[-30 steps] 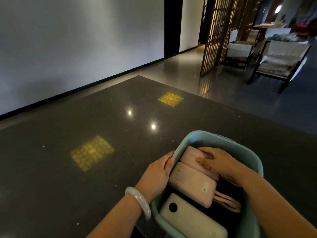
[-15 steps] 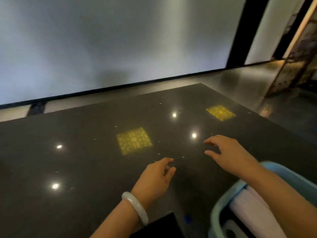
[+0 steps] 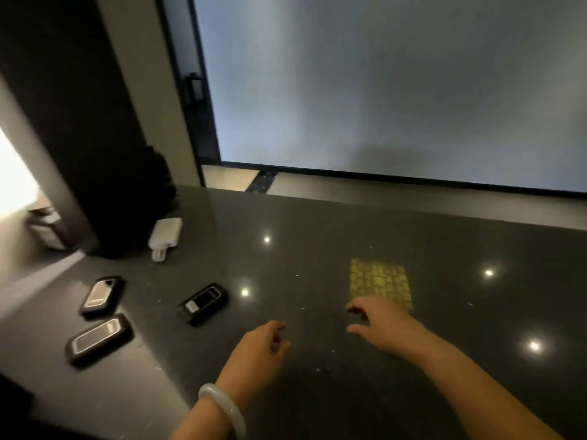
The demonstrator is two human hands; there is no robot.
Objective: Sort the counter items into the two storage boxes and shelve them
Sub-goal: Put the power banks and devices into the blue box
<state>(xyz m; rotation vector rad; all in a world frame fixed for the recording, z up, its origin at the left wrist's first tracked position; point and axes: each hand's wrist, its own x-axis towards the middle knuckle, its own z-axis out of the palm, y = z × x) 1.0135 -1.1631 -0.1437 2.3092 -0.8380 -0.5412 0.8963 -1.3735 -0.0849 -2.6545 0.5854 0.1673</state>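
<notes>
Both hands were over the dark polished counter (image 3: 317, 249), empty, nothing held. Left hand (image 3: 257, 350) was near centre, fingers loosely curled, wrist with a pale bangle (image 3: 222, 408); whether it touched the surface, can't tell. Right hand (image 3: 381, 325) was just right of it and slightly farther out, palm down, fingers spread and relaxed with thumb apart from the rest, reaching leftward; forearm came in from the near right corner and was cut off by the frame.

Items left on the counter, all on the left side, well apart from both hands: a black device (image 3: 203, 301) closest to the left hand, two more black devices (image 3: 101, 295) (image 3: 98, 339) farther left, one nearer than the other, and a white power bank (image 3: 165, 236) at the far left by a dark pillar (image 3: 95, 138). What the black devices were exactly, hard to make out; blurry, only shiny faces showed.

Neither storage box was in view. A yellow grid-pattern reflection (image 3: 379, 282) sat on the counter just beyond the right hand. Far left edge was blown out by bright light; a bulky dark shape (image 3: 158, 179) against the pillar was unreadable.
</notes>
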